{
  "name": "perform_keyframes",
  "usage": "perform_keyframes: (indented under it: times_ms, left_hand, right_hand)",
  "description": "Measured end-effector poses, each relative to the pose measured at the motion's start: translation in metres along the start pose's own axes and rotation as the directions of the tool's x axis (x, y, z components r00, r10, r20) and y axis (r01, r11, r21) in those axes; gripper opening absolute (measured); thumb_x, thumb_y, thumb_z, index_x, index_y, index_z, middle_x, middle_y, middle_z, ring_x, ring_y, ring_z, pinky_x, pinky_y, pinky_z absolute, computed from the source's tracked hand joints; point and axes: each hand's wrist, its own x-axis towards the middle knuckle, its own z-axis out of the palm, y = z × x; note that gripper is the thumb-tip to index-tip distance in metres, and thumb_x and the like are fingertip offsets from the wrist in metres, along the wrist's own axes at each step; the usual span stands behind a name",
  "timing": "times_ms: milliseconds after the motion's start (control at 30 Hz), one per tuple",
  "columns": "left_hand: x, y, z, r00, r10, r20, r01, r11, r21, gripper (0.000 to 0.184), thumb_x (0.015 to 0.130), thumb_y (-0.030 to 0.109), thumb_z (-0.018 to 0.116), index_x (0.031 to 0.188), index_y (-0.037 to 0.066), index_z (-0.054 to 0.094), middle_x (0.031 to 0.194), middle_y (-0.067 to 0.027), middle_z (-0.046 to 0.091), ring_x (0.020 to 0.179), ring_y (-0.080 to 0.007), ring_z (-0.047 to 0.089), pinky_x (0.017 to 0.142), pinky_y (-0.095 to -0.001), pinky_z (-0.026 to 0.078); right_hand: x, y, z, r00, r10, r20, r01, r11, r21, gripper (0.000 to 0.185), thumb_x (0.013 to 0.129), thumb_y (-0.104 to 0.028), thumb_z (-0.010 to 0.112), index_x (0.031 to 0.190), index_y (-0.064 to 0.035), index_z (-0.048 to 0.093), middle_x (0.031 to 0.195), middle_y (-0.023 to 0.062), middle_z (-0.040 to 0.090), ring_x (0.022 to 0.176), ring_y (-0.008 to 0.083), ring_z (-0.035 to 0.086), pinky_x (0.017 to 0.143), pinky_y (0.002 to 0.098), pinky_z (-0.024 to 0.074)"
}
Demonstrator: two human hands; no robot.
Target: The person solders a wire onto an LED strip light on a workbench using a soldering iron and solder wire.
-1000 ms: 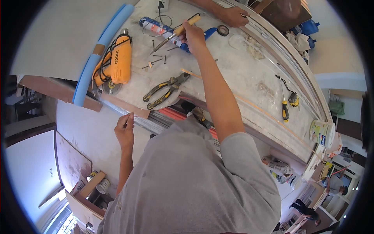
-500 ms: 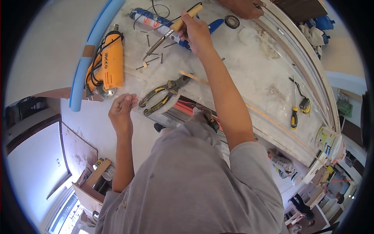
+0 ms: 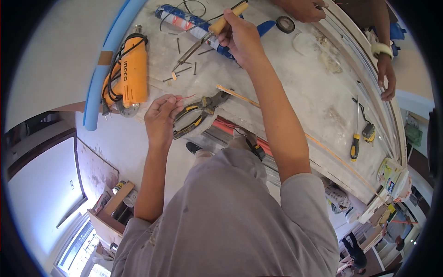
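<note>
My right hand (image 3: 243, 40) is closed around the pale yellow handle of a soldering iron (image 3: 196, 47). Its metal tip points down to the left, close to a small orange-yellow piece (image 3: 174, 76) among loose nails (image 3: 178, 46). At the table's near edge, my left hand (image 3: 161, 119) pinches a thin red wire (image 3: 188, 97), whose end sticks out to the right. Right beside that hand lie black-and-yellow pliers (image 3: 206, 107) with spread handles. Behind the iron, a blue caulking gun with a tube (image 3: 187, 24) lies on the tabletop, partly covered by my right hand.
An orange heat gun (image 3: 134, 71) and a blue foam tube (image 3: 94, 92) lie on the left. On the right are a screwdriver (image 3: 355, 143), a tape measure (image 3: 368, 131) and a bucket (image 3: 392, 177). Another person's hands (image 3: 307, 9) are at the far edge, near a tape roll (image 3: 285, 24).
My left hand has moved up and right toward the pliers, and the red wire now shows in its fingers. Another person's arm with a wristband has appeared at the right. The view has shifted slightly.
</note>
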Motion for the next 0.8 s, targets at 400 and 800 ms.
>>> perform_keyframes:
  times_ms: [400, 800]
  left_hand:
    - [-0.02, -0.014, 0.062, 0.975, 0.052, 0.216, -0.114, 0.951, 0.286, 0.015, 0.089, 0.001, 0.063, 0.1, -0.009, 0.063, 0.092, -0.0154, 0.069, 0.079, -0.0158, 0.067, 0.071, -0.0248, 0.055]
    - [-0.008, -0.015, 0.071, 0.986, -0.072, 0.152, 0.042, 0.98, 0.193, 0.015, 0.09, 0.006, 0.063, 0.096, -0.008, 0.062, 0.088, -0.016, 0.069, 0.076, -0.0178, 0.067, 0.07, -0.0268, 0.056]
  right_hand:
    - [0.003, 0.0, -0.003, 0.999, 0.038, -0.006, -0.038, 0.995, 0.095, 0.039, 0.097, -0.035, 0.053, 0.083, 0.0007, 0.059, 0.069, 0.0087, 0.062, 0.053, 0.0132, 0.053, 0.051, 0.0256, 0.0443]
    - [0.003, 0.001, -0.004, 0.999, 0.038, -0.003, -0.037, 0.993, 0.115, 0.039, 0.097, -0.035, 0.053, 0.084, 0.0009, 0.059, 0.07, 0.0089, 0.062, 0.054, 0.013, 0.054, 0.051, 0.0254, 0.0452]
